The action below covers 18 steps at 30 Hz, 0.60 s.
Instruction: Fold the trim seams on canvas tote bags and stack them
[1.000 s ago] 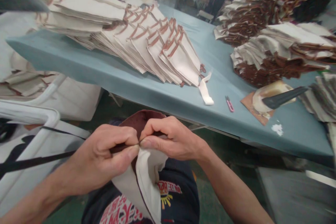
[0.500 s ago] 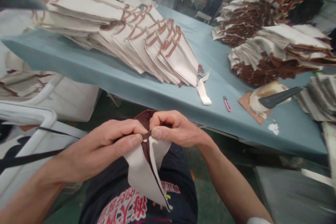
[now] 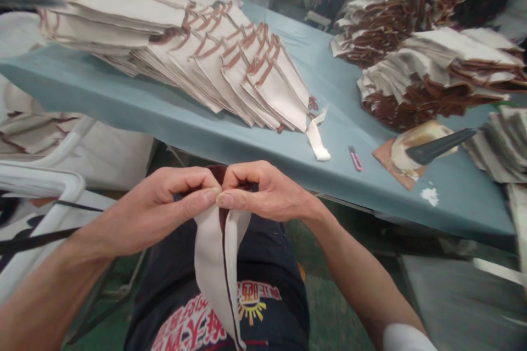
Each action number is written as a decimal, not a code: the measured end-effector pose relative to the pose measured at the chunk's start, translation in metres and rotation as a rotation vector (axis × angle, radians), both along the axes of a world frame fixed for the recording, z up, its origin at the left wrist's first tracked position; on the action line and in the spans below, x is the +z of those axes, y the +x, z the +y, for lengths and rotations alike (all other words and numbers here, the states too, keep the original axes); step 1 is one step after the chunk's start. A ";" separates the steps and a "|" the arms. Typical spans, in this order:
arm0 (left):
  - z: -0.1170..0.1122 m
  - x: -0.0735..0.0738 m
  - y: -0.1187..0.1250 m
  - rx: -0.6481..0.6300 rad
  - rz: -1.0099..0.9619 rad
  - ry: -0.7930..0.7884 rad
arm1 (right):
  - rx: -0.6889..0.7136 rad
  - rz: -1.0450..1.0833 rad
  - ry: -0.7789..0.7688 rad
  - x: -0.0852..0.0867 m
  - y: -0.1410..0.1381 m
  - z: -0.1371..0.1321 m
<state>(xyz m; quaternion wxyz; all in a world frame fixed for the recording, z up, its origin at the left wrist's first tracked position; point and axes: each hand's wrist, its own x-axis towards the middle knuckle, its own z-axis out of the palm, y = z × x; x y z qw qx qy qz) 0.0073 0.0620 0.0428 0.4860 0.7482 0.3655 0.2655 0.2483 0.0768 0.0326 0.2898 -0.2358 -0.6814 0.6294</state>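
Observation:
A cream fabric piece with a dark brown inner side and edge (image 3: 209,255) hangs in front of my apron. My left hand (image 3: 173,205) pinches its upper edge between thumb and bent fingers. Right beside it, my right hand (image 3: 263,192) grips the same edge, and the two thumb tips touch. Below the thumbs the fabric falls in two flaps with a narrow dark gap between them. Some brown material shows behind the knuckles. How the fingers sit behind the cloth is hidden.
Overlapping cream pieces with brown edging (image 3: 230,66) lie on the blue table (image 3: 341,197). Nearby are a white strip (image 3: 316,140), small pink thread snips (image 3: 355,159) and a glue pot with a black-handled brush (image 3: 415,153). More stacks (image 3: 436,77) stand right; a white bin (image 3: 82,181) is left.
Both hands have moved slightly left and up, and the thumbs have come together over the seam. The flaps now hang straighter and closer together.

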 end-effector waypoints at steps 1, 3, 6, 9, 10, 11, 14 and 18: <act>0.000 0.001 0.001 -0.003 -0.014 -0.007 | -0.002 0.018 0.000 0.000 0.000 -0.001; -0.001 0.002 0.003 -0.019 -0.036 -0.024 | -0.012 0.034 0.024 -0.002 -0.002 -0.005; 0.002 0.004 0.005 -0.066 -0.023 -0.095 | -0.044 0.020 0.062 -0.006 -0.002 -0.008; 0.009 0.001 0.005 -0.124 -0.022 -0.230 | -0.074 -0.009 0.066 -0.011 -0.001 -0.005; 0.011 0.000 0.004 -0.129 -0.033 -0.259 | -0.093 -0.025 0.067 -0.013 -0.001 -0.002; 0.013 -0.002 0.004 -0.124 -0.043 -0.276 | -0.114 -0.044 0.068 -0.014 0.000 0.000; 0.014 -0.005 0.002 -0.087 -0.057 -0.270 | -0.193 -0.112 0.058 -0.017 0.000 0.008; 0.009 -0.006 -0.001 -0.009 -0.078 -0.253 | -0.252 -0.191 0.027 -0.021 -0.002 0.013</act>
